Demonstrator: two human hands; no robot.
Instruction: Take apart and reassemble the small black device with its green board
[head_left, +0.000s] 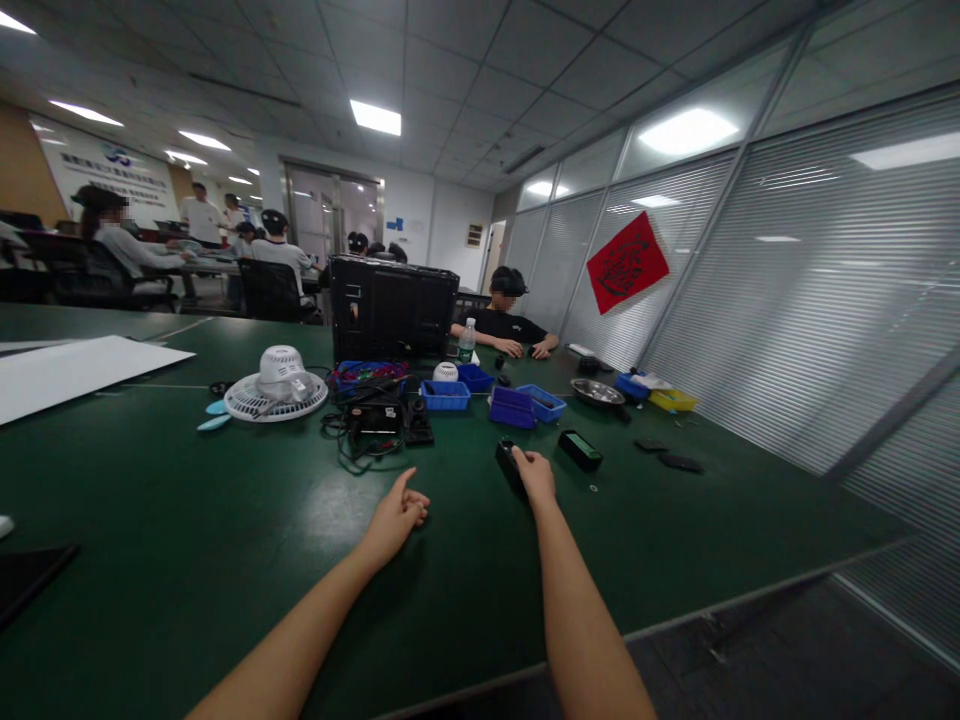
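Note:
My right hand (pixel 535 478) is closed round the right side of a small black box-shaped device (pixel 505 455), which rests on the green table. Part of that device is hidden by my fingers. To its right lies a second black box-shaped device (pixel 580 450) with a green panel on top. My left hand (pixel 396 516) hovers over or rests on the table to the left, one finger stretched out and the others curled together. A tiny pale spot shows at its curled fingertips, too small to name. A small ring-shaped piece (pixel 593 488) lies right of my right hand.
Blue trays (pixel 445 396), a black electrical unit with cables (pixel 376 416), a white fan part (pixel 276 396) and a large black casing (pixel 394 310) stand beyond my hands. A metal dish (pixel 598 392) and yellow tray (pixel 673 400) are further right. Another person (pixel 504 322) sits opposite.

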